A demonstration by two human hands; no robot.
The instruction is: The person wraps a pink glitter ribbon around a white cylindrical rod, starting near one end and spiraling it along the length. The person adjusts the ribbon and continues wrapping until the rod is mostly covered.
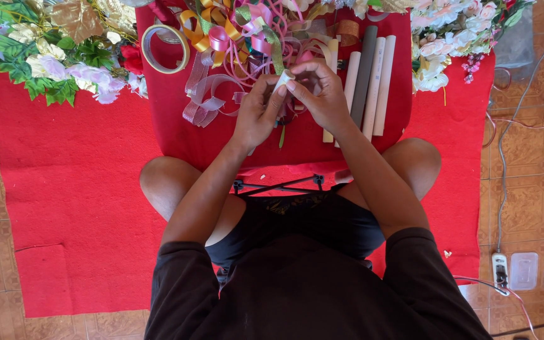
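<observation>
Both hands meet above a red tabletop [177, 132]. The left hand [256, 116] and right hand [322, 94] fingers pinch a small white piece [281, 80] between them, tilted up-right.

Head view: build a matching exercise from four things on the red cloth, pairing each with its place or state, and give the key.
Things:
1. tape ring
2. paper rolls
3. small white piece
4. curled ribbons

Places or states:
A. pinched between the left hand and right hand
B. lying side by side, right of the hands
C. heaped at the far edge, above the hands
D. flat on the cloth, left of the ribbons

Pairs: 1-D, 2-B, 3-A, 4-C
</observation>
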